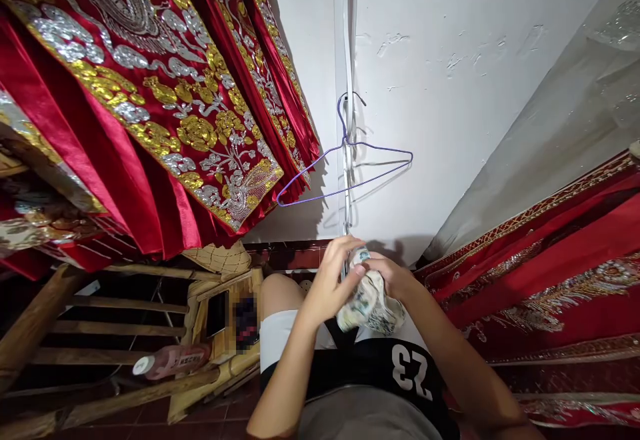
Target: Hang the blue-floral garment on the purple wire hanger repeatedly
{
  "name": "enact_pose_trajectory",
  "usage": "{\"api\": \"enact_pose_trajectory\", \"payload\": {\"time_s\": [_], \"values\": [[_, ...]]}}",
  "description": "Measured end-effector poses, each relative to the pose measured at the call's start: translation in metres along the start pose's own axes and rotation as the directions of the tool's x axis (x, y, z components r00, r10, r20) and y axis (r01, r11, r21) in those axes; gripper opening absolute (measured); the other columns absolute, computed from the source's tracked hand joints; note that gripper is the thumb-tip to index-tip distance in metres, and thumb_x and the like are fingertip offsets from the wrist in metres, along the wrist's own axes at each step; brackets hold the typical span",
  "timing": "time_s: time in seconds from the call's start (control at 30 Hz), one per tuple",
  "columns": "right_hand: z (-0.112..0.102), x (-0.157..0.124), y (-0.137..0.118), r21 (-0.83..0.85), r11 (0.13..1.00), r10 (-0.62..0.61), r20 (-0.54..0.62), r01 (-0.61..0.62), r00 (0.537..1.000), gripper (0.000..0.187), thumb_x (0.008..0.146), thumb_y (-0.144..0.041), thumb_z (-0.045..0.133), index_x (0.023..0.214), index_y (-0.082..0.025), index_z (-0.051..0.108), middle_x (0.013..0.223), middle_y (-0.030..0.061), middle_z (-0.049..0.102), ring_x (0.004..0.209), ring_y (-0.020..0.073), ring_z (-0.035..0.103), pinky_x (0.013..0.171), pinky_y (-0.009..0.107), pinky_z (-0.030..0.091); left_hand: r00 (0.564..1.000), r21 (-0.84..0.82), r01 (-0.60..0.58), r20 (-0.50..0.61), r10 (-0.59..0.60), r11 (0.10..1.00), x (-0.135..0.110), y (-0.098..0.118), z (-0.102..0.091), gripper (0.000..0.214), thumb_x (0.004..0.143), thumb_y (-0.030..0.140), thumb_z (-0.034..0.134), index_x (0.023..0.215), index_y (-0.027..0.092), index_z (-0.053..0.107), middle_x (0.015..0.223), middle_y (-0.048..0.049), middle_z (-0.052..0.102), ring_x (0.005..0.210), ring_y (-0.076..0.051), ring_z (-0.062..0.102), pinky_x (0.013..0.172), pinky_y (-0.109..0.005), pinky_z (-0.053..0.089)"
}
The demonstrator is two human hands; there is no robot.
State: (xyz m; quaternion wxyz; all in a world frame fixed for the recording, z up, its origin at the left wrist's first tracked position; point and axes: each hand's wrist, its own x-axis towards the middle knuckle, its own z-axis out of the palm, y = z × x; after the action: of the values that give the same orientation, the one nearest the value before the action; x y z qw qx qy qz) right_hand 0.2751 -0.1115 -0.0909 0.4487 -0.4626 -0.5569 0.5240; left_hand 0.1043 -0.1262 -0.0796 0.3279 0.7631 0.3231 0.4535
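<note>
Above my lap, a crumpled cloth (373, 300), pale with a green and blue print, is bunched between both hands. My left hand (337, 277) is closed on its left side, the thumb pressed against the fabric. On the other side my right hand (393, 277) grips the cloth near its top, with some fingers hidden behind it. Beyond my hands, a purple wire hanger (345, 190) hangs by its hook on a white cable or pipe (346, 40) that runs down the wall. No garment is on the hanger.
Red costumes with gold and silver embroidery (200, 120) hang at the left. More red beaded fabric (565, 280) fills the right side. A bamboo stool (240, 353) stands at lower left, beside a pinkish bottle (173, 362) and bamboo rails (120, 327). A white wall (425, 100) rises ahead.
</note>
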Motion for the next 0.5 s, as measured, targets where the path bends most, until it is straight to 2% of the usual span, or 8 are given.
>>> {"api": "enact_pose_trajectory", "payload": {"time_s": [0.07,0.13,0.2,0.23,0.3,0.4,0.43,0.5], "values": [[-0.003,0.000,-0.013,0.004,0.985,0.165,0.289,-0.174,0.943,0.025,0.074,-0.041,0.072,0.068,-0.020,0.060,0.067,0.0051,0.061,0.062,0.0194,0.056,0.055,0.034,0.042,0.994,-0.006,0.031,0.107,-0.030,0.999,0.002,-0.013,-0.010,0.045,0.105,0.051,0.042,0.139,0.024,0.057,0.134,-0.0149,0.062,0.129,-0.029,0.056,0.113,-0.045,0.043],[-0.009,0.001,-0.031,-0.116,0.959,0.277,0.580,-0.259,0.766,0.020,0.070,-0.033,0.074,0.073,-0.018,0.061,0.069,0.0008,0.058,0.062,0.0149,0.051,0.058,0.030,0.039,0.953,-0.026,0.043,0.301,-0.033,0.999,-0.001,-0.027,-0.014,0.063,0.103,0.067,0.027,0.116,0.020,0.067,0.110,-0.0132,0.069,0.104,-0.028,0.064,0.097,-0.041,0.051],[-0.018,0.001,-0.051,-0.293,0.944,0.321,0.703,-0.154,0.635,0.020,0.068,-0.028,0.075,0.071,-0.018,0.058,0.068,-0.0030,0.053,0.062,0.0116,0.045,0.058,0.027,0.035,0.873,0.000,0.074,0.483,-0.065,0.997,-0.009,-0.042,-0.015,0.078,0.098,0.078,0.018,0.083,0.017,0.065,0.080,-0.0076,0.063,0.076,-0.022,0.058,0.076,-0.034,0.052],[-0.024,0.002,-0.061,-0.372,0.925,0.332,0.708,-0.070,0.623,0.019,0.070,-0.027,0.074,0.069,-0.018,0.057,0.067,-0.0034,0.053,0.061,0.0111,0.044,0.057,0.026,0.033,0.830,0.042,0.095,0.549,-0.103,0.995,-0.015,-0.048,-0.017,0.078,0.097,0.080,0.020,0.074,0.017,0.060,0.071,-0.0046,0.058,0.068,-0.018,0.053,0.070,-0.031,0.050],[-0.035,0.006,-0.073,-0.492,0.867,0.296,0.635,0.079,0.713,0.006,0.075,-0.022,0.065,0.072,-0.017,0.062,0.070,-0.0013,0.059,0.063,0.0126,0.049,0.058,0.025,0.035,0.767,0.209,0.124,0.600,-0.227,0.970,-0.025,-0.056,-0.026,0.069,0.097,0.076,0.034,0.068,0.017,0.056,0.064,-0.0006,0.053,0.063,-0.016,0.050,0.076,-0.032,0.050],[-0.048,0.025,-0.074,-0.540,0.808,0.004,0.406,0.237,0.914,0.023,0.074,-0.014,0.054,0.085,-0.019,0.073,0.085,0.0026,0.071,0.076,0.0176,0.059,0.067,0.026,0.041,0.754,0.575,0.170,0.447,-0.482,0.800,-0.033,-0.059,-0.054,0.051,0.098,0.059,0.049,0.073,0.017,0.063,0.067,-0.0012,0.062,0.072,-0.020,0.061,0.110,-0.052,0.040],[-0.051,0.035,-0.070,-0.528,0.805,-0.124,0.295,0.270,0.947,0.029,0.073,-0.014,0.054,0.091,-0.020,0.075,0.086,0.0025,0.071,0.078,0.0186,0.060,0.069,0.027,0.042,0.748,0.672,0.196,0.368,-0.552,0.714,-0.032,-0.057,-0.065,0.045,0.097,0.054,0.050,0.075,0.018,0.066,0.071,-0.0032,0.067,0.077,-0.023,0.065,0.116,-0.061,0.031],[-0.054,0.062,-0.059,-0.482,0.820,-0.311,0.077,0.308,0.947,0.040,0.073,-0.016,0.056,0.108,-0.020,0.076,0.078,0.0012,0.068,0.073,0.0187,0.057,0.068,0.028,0.042,0.722,0.787,0.244,0.242,-0.648,0.567,-0.028,-0.049,-0.086,0.038,0.097,0.048,0.051,0.081,0.019,0.070,0.083,-0.0084,0.076,0.089,-0.030,0.071,0.118,-0.072,0.017]]}}
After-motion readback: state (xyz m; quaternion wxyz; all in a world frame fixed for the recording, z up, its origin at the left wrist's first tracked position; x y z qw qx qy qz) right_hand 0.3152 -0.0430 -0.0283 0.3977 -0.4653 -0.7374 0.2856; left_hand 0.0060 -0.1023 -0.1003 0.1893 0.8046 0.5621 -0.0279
